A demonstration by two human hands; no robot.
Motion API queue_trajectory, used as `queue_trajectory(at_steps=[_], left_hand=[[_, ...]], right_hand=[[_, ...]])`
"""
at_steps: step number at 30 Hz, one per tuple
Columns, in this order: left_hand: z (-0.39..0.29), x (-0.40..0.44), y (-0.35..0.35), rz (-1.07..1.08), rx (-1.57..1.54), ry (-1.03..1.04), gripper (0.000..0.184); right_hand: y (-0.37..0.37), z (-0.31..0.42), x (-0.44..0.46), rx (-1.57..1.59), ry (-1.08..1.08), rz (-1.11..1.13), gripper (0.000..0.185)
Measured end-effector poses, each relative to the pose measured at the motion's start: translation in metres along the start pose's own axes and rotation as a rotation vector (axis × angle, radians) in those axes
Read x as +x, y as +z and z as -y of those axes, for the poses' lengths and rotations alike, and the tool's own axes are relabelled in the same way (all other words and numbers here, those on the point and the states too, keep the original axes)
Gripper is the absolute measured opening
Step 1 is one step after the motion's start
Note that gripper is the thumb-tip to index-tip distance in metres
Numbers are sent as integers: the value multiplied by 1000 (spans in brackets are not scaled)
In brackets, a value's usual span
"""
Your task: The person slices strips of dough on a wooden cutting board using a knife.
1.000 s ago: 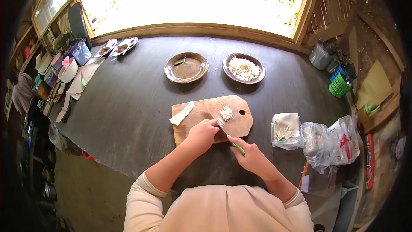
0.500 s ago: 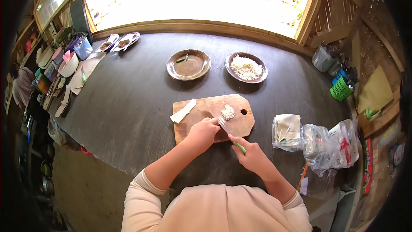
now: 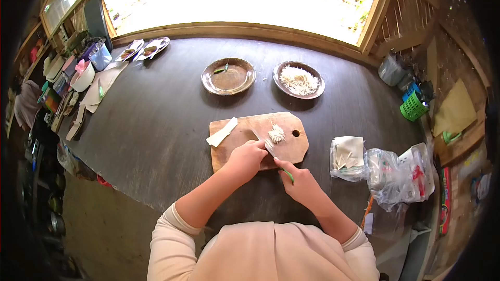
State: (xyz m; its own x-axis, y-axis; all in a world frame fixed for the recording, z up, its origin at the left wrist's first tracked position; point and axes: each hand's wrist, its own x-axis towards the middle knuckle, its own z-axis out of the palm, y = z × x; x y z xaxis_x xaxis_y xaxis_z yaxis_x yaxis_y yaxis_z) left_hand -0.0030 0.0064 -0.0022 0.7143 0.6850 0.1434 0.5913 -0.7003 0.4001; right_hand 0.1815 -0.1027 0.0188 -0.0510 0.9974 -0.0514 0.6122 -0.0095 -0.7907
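My right hand (image 3: 298, 181) is wrapped round the green handle of a knife (image 3: 289, 175). Its blade slants up and left over the wooden cutting board (image 3: 242, 140). Pressed onto the board left of the blade, my left hand (image 3: 247, 158) has its fingers curled down; whatever they pin is mostly hidden. A small heap of thin white shreds (image 3: 276, 133) lies just beyond the blade, near the board's hole. At the board's far left rests a flat white slab (image 3: 222, 132) of food, its end over the edge.
Behind the board stand a brown plate with green chillies (image 3: 228, 77) and a plate of white shreds (image 3: 299, 80). To the right lie a bag with pale pieces (image 3: 348, 157) and plastic-wrapped items (image 3: 398, 177). A green basket (image 3: 413, 106) stands at the right edge; containers crowd the left.
The knife and my right hand have shifted slightly up and left, bringing the blade closer to my left fingers. My left hand stays nearly in place.
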Motion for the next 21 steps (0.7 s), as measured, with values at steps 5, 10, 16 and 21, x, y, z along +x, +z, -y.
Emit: queue_trajectory(at_steps=[5, 10, 16, 21], left_hand=[[2, 1, -3, -1, 21, 14, 7], [0, 1, -4, -3, 29, 10, 8], [2, 0, 2, -29, -2, 9, 7], [1, 1, -4, -17, -3, 10, 11]], right_hand=[[-5, 6, -7, 45, -15, -4, 36], [-6, 5, -8, 46, 2, 11, 36], [-1, -3, 0, -6, 18, 19, 36], [-6, -2, -10, 73, -119, -35, 37]])
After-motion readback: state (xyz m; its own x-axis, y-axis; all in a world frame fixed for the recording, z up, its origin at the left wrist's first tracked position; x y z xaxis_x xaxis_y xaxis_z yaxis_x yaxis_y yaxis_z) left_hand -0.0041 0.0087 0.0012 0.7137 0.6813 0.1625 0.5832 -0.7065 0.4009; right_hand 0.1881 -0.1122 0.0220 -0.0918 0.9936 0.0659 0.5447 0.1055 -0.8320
